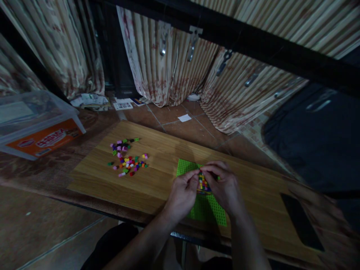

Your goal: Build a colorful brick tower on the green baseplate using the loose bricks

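A multicoloured structure of small toy bricks (203,183), with yellow, red, green and blue pieces, is between my hands, over a bright green studded baseplate (209,210). My left hand (183,191) is closed, thumb and fingers pinched at the structure's upper left. From the other side, my right hand (223,183) is closed too, its fingertips meeting the left ones at the far edge. A tiny red piece shows at the fingertips, but which hand grips it I cannot tell. My fingers partly hide the structure and baseplate.
Loose small bricks (129,161) lie scattered at the left of the wooden board (157,183). A dark flat phone-like object (302,221) rests at the right end. On the far left is a clear plastic box (42,127) with an orange label. Curtains (174,67) hang behind.
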Available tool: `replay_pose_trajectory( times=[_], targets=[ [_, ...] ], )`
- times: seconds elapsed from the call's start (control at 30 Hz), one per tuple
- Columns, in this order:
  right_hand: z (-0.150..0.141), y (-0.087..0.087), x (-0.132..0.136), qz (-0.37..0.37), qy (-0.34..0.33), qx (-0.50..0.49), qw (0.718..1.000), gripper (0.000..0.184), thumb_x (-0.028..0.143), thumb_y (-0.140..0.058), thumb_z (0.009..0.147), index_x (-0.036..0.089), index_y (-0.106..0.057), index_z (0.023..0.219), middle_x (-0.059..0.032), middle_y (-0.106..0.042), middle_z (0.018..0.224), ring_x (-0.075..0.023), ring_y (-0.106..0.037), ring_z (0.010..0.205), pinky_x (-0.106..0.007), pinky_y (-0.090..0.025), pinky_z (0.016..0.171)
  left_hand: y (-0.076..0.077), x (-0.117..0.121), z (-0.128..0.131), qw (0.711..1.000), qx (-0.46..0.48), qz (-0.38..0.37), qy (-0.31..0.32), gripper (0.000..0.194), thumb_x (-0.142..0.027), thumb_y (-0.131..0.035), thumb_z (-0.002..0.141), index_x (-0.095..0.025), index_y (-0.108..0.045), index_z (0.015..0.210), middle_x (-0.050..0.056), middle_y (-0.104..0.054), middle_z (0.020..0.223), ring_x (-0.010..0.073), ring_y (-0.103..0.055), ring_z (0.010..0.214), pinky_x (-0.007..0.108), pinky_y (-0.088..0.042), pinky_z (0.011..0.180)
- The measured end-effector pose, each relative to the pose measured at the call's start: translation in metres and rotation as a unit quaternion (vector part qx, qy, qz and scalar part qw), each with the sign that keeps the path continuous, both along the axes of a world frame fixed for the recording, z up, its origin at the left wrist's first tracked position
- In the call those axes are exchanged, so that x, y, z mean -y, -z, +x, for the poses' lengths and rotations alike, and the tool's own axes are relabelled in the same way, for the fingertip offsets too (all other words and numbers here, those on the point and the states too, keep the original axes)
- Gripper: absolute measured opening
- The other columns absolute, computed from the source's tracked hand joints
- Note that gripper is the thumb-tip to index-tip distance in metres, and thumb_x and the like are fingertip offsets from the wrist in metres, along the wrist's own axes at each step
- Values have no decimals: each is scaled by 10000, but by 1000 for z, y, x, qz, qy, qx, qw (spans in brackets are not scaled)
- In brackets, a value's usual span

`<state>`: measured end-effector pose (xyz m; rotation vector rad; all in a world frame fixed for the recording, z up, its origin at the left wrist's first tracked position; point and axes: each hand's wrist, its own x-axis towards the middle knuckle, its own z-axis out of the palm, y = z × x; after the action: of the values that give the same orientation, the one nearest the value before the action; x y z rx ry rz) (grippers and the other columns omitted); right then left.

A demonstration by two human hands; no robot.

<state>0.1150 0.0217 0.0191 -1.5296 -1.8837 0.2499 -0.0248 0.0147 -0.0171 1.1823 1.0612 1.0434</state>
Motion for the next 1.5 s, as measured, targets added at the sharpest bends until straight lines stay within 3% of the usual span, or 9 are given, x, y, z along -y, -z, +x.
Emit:
replay_pose_trajectory(
  times=[0.13,0.27,0.43,0.63,0.8,1.07,1.5],
  targets=[
    [2,2,-1,-1,-7,-15,1000,166,222,-557,841,252,-719,823,-38,-633,939,-183,-597,917,-337,-484,828,0,1,1,1000,-20,15,3,393,-370,-419,912,-180,-669,1149,14,-642,700,144,-561,640,260,-438,633],
    [5,2,0,-19,-13,-54,998,148,254,-574,846,253,-721,844,-39,-633,959,-180,-601,921,-331,-487,816,-7,4,0,997,-69,42,2,398,-339,-425,906,-168,-653,1184,55,-706,823,187,-628,777,298,-474,754],
    [8,4,-3,-11,35,-115,993,186,347,-574,855,241,-708,930,-51,-660,1018,-204,-603,1002,-376,-454,910,-14,6,-1,992,-106,61,4,402,-330,-418,911,-173,-637,1209,80,-724,986,216,-651,924,333,-481,852],
    [3,16,-7,-125,54,-157,978,292,446,-583,821,208,-716,927,-66,-715,946,-213,-656,857,-345,-505,771,-16,7,-2,988,-136,74,20,415,-323,-387,929,-166,-611,1240,96,-692,1135,219,-658,983,337,-490,885],
    [-1,19,-9,-149,64,-223,961,268,415,-620,781,198,-732,892,-59,-734,886,-204,-668,805,-325,-516,732,-15,7,-2,981,-163,100,24,423,-307,-380,934,-152,-581,1272,112,-652,1216,224,-646,1044,326,-498,899],
    [-6,16,-11,-138,79,-246,956,230,380,-645,738,193,-741,829,-57,-744,821,-199,-674,749,-313,-526,690,-10,7,-1,965,-216,145,25,423,-306,-352,945,-176,-563,1287,98,-673,1179,216,-655,1029,330,-490,924],
    [-4,20,-12,-146,66,-278,947,277,428,-649,744,191,-743,852,-48,-744,807,-196,-676,741,-312,-523,691,-13,7,-5,991,-106,83,12,321,-348,-478,888,-224,-696,1086,87,-714,1061,252,-630,1039,345,-447,941]
  ],
)
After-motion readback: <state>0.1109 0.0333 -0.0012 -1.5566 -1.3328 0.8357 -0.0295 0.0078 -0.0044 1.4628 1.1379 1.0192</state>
